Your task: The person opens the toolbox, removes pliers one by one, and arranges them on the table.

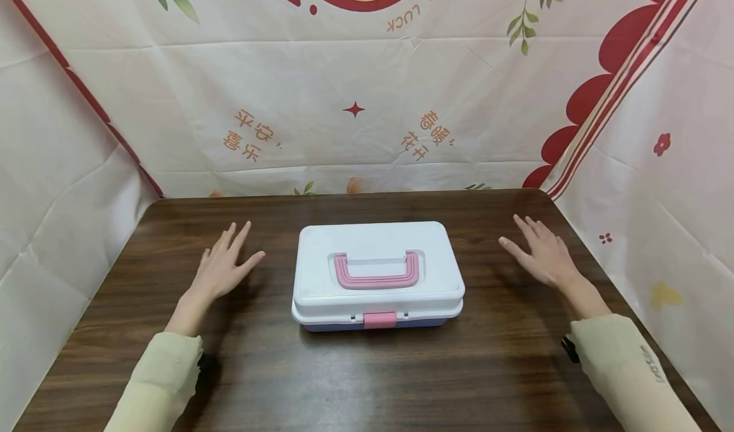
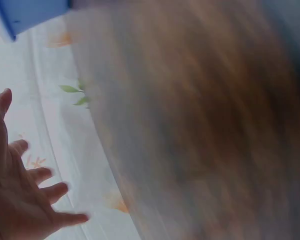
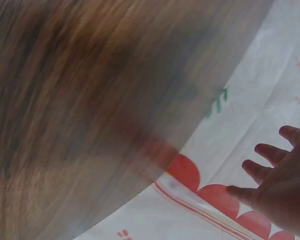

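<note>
A white plastic case with a blue-purple base sits on the table, its lid closed. On top lies a folded pink carrying handle, and a pink latch is at the front edge. To the left of the case, my left hand has its fingers spread and holds nothing. My right hand, to the right of the case, also has spread fingers with nothing in them. Both hands are apart from the case. In the left wrist view, a blue corner of the case shows at the top left.
The brown wood-grain table has rounded far corners. A white printed cloth with red scallops, leaves and lettering hangs behind it and along both sides. A dark strap peeks out from the right sleeve.
</note>
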Demonstrator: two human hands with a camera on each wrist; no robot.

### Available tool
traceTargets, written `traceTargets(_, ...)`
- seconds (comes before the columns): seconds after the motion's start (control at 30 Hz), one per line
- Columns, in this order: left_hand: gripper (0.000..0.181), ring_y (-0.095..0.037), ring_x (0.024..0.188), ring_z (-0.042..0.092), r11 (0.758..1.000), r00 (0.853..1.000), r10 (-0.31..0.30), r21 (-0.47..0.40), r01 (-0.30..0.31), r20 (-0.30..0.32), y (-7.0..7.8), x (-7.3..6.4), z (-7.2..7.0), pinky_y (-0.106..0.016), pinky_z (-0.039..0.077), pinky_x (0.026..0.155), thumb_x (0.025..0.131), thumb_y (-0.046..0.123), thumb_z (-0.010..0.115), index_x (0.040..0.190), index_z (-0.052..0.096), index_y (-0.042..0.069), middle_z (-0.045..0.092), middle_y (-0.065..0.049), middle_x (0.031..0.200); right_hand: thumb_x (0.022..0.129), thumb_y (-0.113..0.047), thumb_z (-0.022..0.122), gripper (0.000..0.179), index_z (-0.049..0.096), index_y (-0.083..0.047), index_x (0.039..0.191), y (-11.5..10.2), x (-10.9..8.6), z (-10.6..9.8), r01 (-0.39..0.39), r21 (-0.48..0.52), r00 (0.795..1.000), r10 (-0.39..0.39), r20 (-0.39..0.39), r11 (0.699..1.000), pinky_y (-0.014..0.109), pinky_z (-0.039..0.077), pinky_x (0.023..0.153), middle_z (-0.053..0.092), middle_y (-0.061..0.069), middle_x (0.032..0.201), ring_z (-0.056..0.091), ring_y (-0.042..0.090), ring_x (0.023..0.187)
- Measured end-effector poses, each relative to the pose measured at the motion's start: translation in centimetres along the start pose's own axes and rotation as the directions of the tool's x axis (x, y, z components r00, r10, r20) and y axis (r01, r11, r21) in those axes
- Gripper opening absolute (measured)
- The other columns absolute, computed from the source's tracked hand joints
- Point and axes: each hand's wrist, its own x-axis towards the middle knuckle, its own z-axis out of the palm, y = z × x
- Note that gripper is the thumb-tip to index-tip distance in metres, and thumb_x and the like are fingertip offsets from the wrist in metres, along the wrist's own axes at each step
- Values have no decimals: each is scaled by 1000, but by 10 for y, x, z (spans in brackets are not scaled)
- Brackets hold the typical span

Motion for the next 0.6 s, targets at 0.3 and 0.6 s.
traceTargets(0.3, 67, -41, 123, 21, 645, 979, -45, -742, 182, 201, 26, -4, -8, -56, 31, 89, 93, 43, 37, 142, 5, 11, 12, -25, 140, 93, -15, 45, 40, 40, -6, 132, -57, -19, -19, 189, 474, 970, -87, -228, 860, 29, 35, 91, 42, 13, 128, 39, 23, 115)
traceTargets(0.6, 66, -45, 123, 17, 357, 933, 57, -880, 315, 357, 55, -12, 4, -57, 36, 84, 94, 42, 33, 142, -1, 11, 3, -25, 141, 97, -8, 29, 32, 48, 4, 119, -117, -51, -21, 373, 859, 892, -389, -230, 349, 29, 48, 71, 57, 16, 109, 55, 23, 97)
